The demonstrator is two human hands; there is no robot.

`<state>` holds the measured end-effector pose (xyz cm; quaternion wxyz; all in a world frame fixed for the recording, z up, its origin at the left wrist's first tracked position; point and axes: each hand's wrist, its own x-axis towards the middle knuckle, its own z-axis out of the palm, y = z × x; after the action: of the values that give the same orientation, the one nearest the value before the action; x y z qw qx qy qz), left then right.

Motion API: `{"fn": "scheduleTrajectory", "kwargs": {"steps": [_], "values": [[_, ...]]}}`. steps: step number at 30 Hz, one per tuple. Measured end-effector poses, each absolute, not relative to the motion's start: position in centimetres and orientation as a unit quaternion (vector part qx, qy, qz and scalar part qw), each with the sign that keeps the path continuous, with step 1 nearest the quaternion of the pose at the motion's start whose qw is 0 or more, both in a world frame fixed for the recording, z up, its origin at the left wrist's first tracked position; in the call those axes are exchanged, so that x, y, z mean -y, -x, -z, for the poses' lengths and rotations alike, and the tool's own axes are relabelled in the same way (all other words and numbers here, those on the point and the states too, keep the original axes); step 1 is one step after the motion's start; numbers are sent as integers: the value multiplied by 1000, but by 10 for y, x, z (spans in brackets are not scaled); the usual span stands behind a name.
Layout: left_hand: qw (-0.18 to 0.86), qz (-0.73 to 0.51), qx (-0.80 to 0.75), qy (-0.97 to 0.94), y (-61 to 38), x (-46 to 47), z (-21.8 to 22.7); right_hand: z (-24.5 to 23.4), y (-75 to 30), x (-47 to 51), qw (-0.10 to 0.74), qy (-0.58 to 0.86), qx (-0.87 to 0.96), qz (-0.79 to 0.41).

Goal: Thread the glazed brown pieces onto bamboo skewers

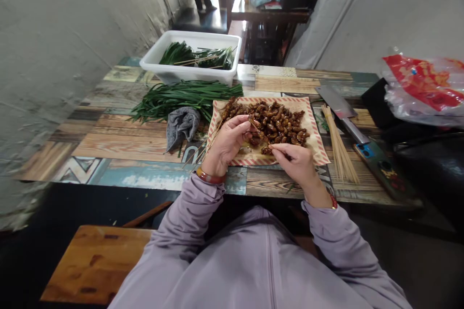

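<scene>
A heap of glossy brown insect pupae point(279, 120) lies on a sheet of paper with a red-striped border point(317, 142). Over its near left part, my left hand point(232, 140) is closed in a pinch on a thin bamboo skewer point(255, 128). My right hand point(295, 161) pinches a small brown pupa at the near edge of the heap, just right of the left fingertips. Thin sticks point(197, 154) stick out past the paper's left edge, partly hidden by my left hand. Loose bamboo skewers point(339, 147) lie bundled right of the paper.
A cleaver point(337, 104) lies beyond the skewers. Green chives point(188, 99) and a grey cloth point(182, 125) are left of the paper. Behind stands a white tub point(159, 70) of chives. Plastic bags point(424, 87) sit at right, a wooden stool point(97, 260) at lower left.
</scene>
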<state>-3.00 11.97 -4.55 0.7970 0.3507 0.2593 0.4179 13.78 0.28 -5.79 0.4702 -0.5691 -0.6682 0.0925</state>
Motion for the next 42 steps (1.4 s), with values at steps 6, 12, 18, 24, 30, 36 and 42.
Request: {"fn": "scheduleTrajectory", "kwargs": {"steps": [6, 12, 18, 24, 30, 36, 42], "values": [[800, -421, -243, -351, 29, -117, 41, 57, -138, -2, 463, 576, 666, -100], [813, -405, -230, -351, 30, -115, 39, 58, -138, -1, 471, 568, 668, -94], [805, -411, -242, -353, 32, -116, 40, 57, -138, 0, 473, 580, 657, -92], [798, -414, -243, -365, 33, -117, 39, 57, -139, -1, 474, 570, 665, -88], [784, -416, -265, -377, 33, -116, 40, 57, -139, -1, 472, 576, 661, -93], [806, -388, -253, -369, 31, -115, 40, 58, -138, -2, 469, 578, 661, -93], [822, -365, -241, -364, 31, -114, 40, 58, -139, -2, 468, 572, 667, -92]]}}
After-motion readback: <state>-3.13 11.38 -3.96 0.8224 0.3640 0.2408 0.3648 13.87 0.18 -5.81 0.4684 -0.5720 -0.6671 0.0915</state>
